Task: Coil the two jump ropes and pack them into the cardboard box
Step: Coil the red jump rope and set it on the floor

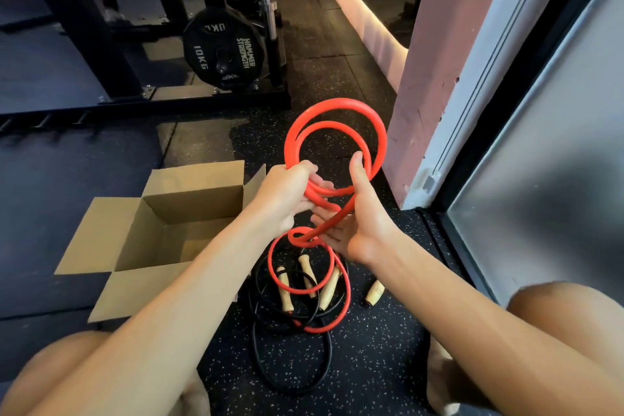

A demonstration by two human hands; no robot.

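My knees (64,368) frame the bottom of the view, and both forearms reach out from between them. My left hand (287,191) is closed round the gathered loops of the red rope (337,110), fingers curled tight over the bundle. Two loops stand up above both hands.

My right hand (359,216) is mostly open. The thumb points straight up inside the loops and touches the inner one. The fingers (326,213) are stretched out flat toward the left hand, with a strand of red rope running across them.

From between the hands that strand drops to the floor (371,348), where more red loops lie below my hands and closer to me. The black rope (292,378) is loose on the floor under and beyond those loops, nearer me than either hand. Three wooden handles (305,267) lie among the ropes right below my hands. A fourth handle (374,292) lies alone under my right wrist.

The box (192,194) sits open on the floor, left of my left hand and partly behind that forearm. What I can see of its inside holds nothing.

Beyond the hands a black weight plate (219,47) hangs on a rack.
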